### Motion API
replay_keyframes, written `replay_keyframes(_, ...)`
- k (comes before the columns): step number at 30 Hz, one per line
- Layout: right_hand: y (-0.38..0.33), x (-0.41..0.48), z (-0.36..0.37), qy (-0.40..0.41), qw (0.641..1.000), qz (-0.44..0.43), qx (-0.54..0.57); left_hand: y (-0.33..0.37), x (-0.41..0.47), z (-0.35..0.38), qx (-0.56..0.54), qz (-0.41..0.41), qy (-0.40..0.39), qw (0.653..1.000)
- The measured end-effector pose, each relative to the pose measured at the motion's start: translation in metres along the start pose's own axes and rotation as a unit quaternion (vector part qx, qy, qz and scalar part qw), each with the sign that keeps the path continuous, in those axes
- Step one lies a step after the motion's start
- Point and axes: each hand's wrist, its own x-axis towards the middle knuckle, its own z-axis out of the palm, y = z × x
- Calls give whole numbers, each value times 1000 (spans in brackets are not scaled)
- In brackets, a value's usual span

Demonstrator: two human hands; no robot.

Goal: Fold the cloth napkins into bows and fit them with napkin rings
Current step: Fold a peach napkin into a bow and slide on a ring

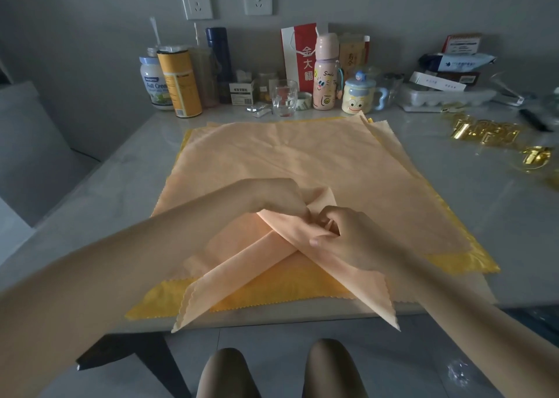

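Note:
A peach cloth napkin (242, 264) is folded into a band whose two tails cross near the table's front edge, their scalloped ends hanging over it. My left hand (272, 198) pinches the band at the crossing from the left. My right hand (341, 234) grips the same gathered spot from the right. Under it lies a flat stack of napkins: a peach one (302, 155) on top and a yellow one (462, 261) showing at the edges. Several gold napkin rings (487, 134) lie at the far right of the table.
Along the wall stand jars, a yellow tin (180, 82), a clear glass (284, 98), a pink bottle (325, 73), a cartoon mug (358, 95) and boxes. A grey chair (33, 152) stands at the left. My knees show below the table edge (272, 319).

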Motion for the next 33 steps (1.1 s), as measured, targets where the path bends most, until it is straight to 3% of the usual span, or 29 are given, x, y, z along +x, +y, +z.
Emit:
replay_keyframes(5,9,12,-10,40,999,6,9,5,5,-15,31,18,10,999)
replay_keyframes(13,84,22,-48,214,973,79,-28,22,33,-10,-125,-26,123,984)
replay_keyframes(17,146,20,-75,306,936,166,-44,27,52,-6,-128,-25,133,983)
replay_keyframes(21,198,6,-108,417,871,259,-13,36,70,-3,-104,-12,137,985)
replay_keyframes(23,222,3,-122,428,858,283,-13,40,79,2,-77,-8,154,985)
replay_keyframes(28,260,-1,-148,455,821,309,-155,43,88,20,-3,-20,245,969)
replay_keyframes(33,288,2,-158,388,840,367,-98,38,92,28,20,-18,262,965)
